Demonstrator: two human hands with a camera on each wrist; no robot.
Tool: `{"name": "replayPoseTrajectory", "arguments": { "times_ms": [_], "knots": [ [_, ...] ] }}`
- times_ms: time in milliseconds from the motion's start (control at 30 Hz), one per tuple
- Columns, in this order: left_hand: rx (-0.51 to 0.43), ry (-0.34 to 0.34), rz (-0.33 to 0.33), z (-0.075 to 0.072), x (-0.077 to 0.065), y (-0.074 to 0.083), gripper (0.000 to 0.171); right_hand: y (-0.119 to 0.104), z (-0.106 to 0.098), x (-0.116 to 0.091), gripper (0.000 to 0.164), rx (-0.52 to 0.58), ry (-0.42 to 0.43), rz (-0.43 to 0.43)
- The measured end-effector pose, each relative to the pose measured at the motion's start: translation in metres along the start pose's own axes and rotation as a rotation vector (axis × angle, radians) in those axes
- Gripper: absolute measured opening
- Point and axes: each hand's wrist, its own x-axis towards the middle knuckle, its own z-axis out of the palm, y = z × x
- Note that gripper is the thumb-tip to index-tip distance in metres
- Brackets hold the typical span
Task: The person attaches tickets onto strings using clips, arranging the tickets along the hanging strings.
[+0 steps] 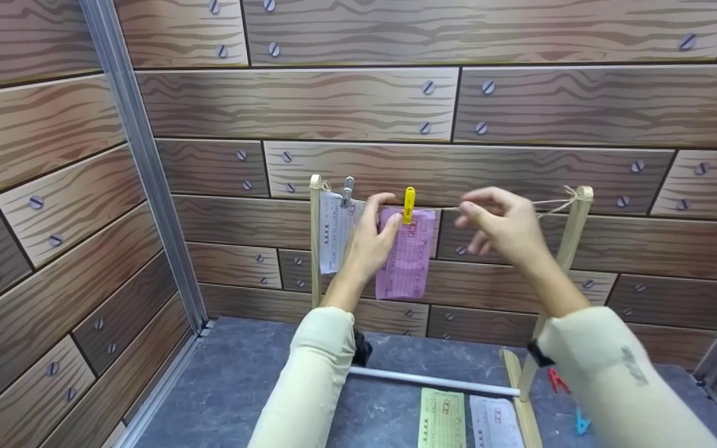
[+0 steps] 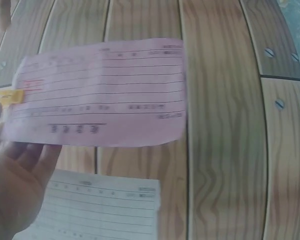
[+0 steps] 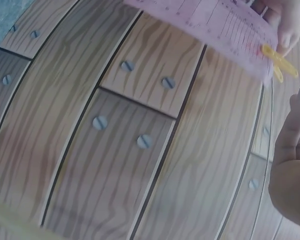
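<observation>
A pink printed slip hangs from a string, with a yellow clothespin on its top edge. My left hand pinches the slip's upper left corner, thumb in front beside the clothespin and fingers behind, as the left wrist view shows. To the right, my right hand is raised in front of the string with loosely bent fingers and nothing visible in them. In the right wrist view the string passes beside this hand. A white slip hangs at the left under a grey clothespin.
Two wooden posts, left and right, carry the string. A white rod runs low between them. On the grey table lie a green slip, another white slip, a red clothespin and a blue clothespin.
</observation>
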Motion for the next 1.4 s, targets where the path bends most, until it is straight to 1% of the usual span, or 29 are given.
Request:
{"name": "replayPoseTrajectory", "arguments": {
  "times_ms": [33,100,167,233,333,400,467,500,567,633,700,733,833,933,1000,1100,1233,1333,1400],
  "knots": [
    [0.008,0.002,0.013,0.000,-0.003,-0.002,0.039,0.001,-0.004,-0.004,0.033,-0.002,0.004,-0.004],
    [0.026,0.003,0.019,0.001,-0.009,-0.005,0.048,0.005,-0.013,-0.012,0.033,0.000,0.013,-0.005],
    [-0.001,-0.011,0.012,0.003,-0.016,-0.009,0.055,0.010,-0.021,-0.020,0.033,0.004,0.027,0.005],
    [-0.044,-0.020,0.013,0.006,-0.024,-0.015,0.057,0.017,-0.029,-0.029,0.031,0.009,0.046,0.021],
    [-0.109,-0.035,0.023,0.010,-0.034,-0.023,0.051,0.027,-0.042,-0.041,0.026,0.025,0.081,0.043],
    [-0.129,-0.029,0.057,0.011,-0.040,-0.028,0.044,0.034,-0.051,-0.050,0.023,0.034,0.102,0.055],
    [-0.168,-0.033,0.069,0.012,-0.046,-0.032,0.037,0.041,-0.059,-0.058,0.021,0.045,0.118,0.066],
    [-0.186,-0.036,0.065,0.011,-0.049,-0.031,0.034,0.045,-0.063,-0.062,0.021,0.054,0.123,0.076],
    [-0.245,-0.053,0.038,0.009,-0.056,-0.030,0.029,0.053,-0.070,-0.070,0.021,0.075,0.133,0.097],
    [-0.293,-0.074,-0.023,0.008,-0.065,-0.027,0.028,0.063,-0.076,-0.077,0.022,0.102,0.142,0.121],
    [-0.321,-0.089,-0.071,0.008,-0.073,-0.026,0.028,0.074,-0.082,-0.084,0.024,0.127,0.152,0.145],
    [-0.337,-0.094,-0.090,0.009,-0.076,-0.028,0.028,0.080,-0.084,-0.088,0.025,0.131,0.155,0.155],
    [-0.377,-0.103,-0.128,0.012,-0.083,-0.033,0.030,0.098,-0.091,-0.100,0.028,0.142,0.162,0.190],
    [-0.402,-0.110,-0.151,0.015,-0.088,-0.038,0.031,0.116,-0.099,-0.113,0.024,0.143,0.165,0.238],
    [-0.402,-0.111,-0.160,0.016,-0.091,-0.042,0.031,0.127,-0.104,-0.122,0.019,0.137,0.174,0.280],
    [-0.392,-0.121,-0.181,0.018,-0.097,-0.049,0.030,0.144,-0.112,-0.135,0.016,0.068,0.182,0.348],
    [-0.361,-0.136,-0.224,0.023,-0.110,-0.058,0.028,0.170,-0.120,-0.153,0.021,-0.081,0.192,0.445],
    [-0.345,-0.158,-0.274,0.030,-0.123,-0.067,0.028,0.189,-0.124,-0.168,0.027,-0.171,0.185,0.510],
    [-0.328,-0.188,-0.314,0.038,-0.133,-0.073,0.029,0.202,-0.126,-0.179,0.029,-0.215,0.175,0.550]
  ]
}}
